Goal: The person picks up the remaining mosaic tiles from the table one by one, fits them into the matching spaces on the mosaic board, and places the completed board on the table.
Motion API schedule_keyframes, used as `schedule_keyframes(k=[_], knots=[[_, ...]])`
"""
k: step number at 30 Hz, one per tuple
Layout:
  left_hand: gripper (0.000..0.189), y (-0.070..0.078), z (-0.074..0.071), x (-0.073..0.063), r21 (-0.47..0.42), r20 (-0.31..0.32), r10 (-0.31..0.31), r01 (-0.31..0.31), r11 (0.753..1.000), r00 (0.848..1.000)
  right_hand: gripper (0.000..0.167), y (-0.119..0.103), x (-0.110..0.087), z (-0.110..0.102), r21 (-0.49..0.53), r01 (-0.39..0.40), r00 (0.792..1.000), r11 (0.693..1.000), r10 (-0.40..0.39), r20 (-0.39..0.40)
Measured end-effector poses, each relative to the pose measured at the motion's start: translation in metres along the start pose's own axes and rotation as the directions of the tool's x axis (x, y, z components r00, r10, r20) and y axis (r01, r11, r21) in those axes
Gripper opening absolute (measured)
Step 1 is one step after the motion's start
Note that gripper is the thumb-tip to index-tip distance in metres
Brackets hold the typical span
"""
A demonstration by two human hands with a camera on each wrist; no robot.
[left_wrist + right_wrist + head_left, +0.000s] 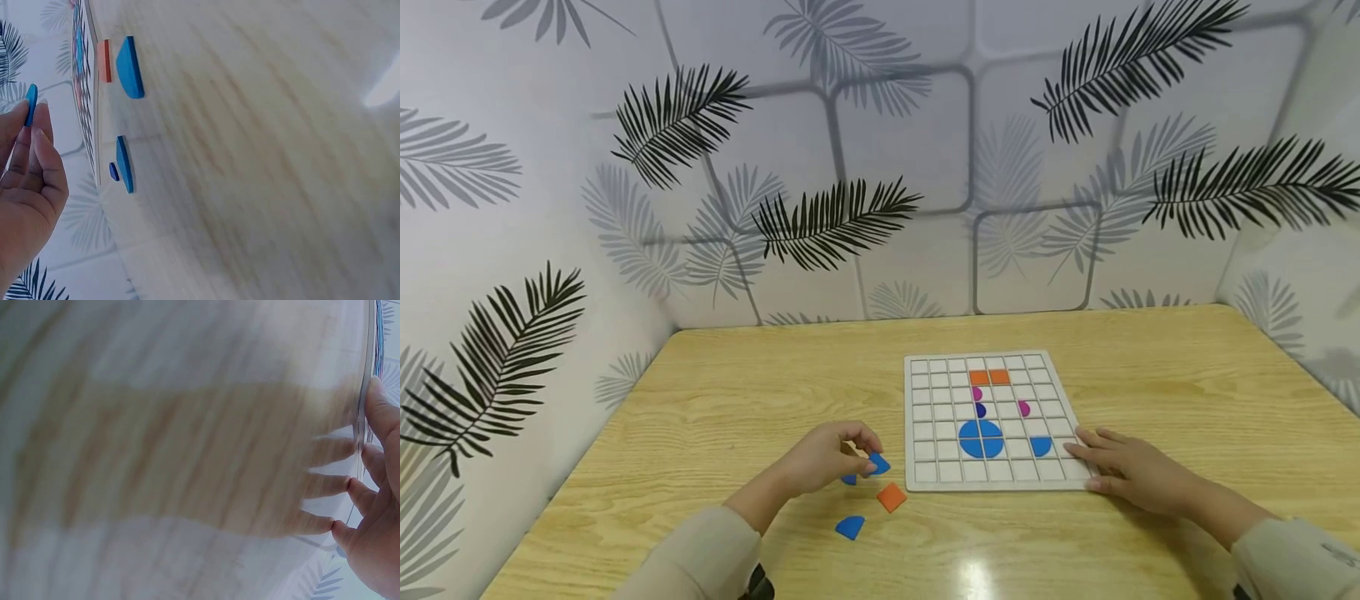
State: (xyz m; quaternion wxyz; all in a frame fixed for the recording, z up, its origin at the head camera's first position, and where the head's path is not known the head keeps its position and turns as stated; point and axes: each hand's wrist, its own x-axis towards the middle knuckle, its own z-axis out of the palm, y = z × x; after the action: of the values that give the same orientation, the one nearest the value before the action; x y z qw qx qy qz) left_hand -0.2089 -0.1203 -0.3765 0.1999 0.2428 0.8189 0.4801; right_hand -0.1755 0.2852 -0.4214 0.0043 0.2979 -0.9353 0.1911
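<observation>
My left hand pinches a blue quarter-circle tile between thumb and fingertips, raised above the table left of a white grid board. Under that hand a blue tile lies partly hidden; the left wrist view also shows a small dark blue tile beside it. An orange square tile and another blue tile lie nearby. My right hand rests at the board's lower right edge, fingers extended and fingertips on its rim.
On the board sit two orange squares, two magenta half-circles, a dark blue half-circle, a round blue group of tiles and a separate blue tile. Behind the wooden table stands a leaf-patterned wall.
</observation>
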Motion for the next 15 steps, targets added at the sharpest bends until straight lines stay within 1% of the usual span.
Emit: schedule_keyframes(k=[4,7,11,15], knots=[[0.013,0.004,0.001,0.008,0.054,0.011,0.055,-0.056,0.997,0.998,0.050,0.000,0.001,-0.001,0.004,0.010,1.000,1.000,-0.010,-0.011],[0.015,0.008,0.005,0.015,0.076,0.010,0.067,-0.068,0.995,0.998,0.051,0.000,0.001,-0.002,0.016,-0.008,1.000,1.000,0.008,0.000],[0.017,0.012,0.014,0.027,0.071,0.001,0.041,-0.041,0.997,0.999,0.051,-0.001,0.001,-0.002,0.029,-0.026,1.000,0.999,0.025,0.016],[0.018,0.017,0.024,0.040,0.053,0.006,0.028,-0.028,0.998,1.000,0.050,-0.003,0.001,-0.002,0.033,-0.020,1.000,0.999,0.020,0.010]])
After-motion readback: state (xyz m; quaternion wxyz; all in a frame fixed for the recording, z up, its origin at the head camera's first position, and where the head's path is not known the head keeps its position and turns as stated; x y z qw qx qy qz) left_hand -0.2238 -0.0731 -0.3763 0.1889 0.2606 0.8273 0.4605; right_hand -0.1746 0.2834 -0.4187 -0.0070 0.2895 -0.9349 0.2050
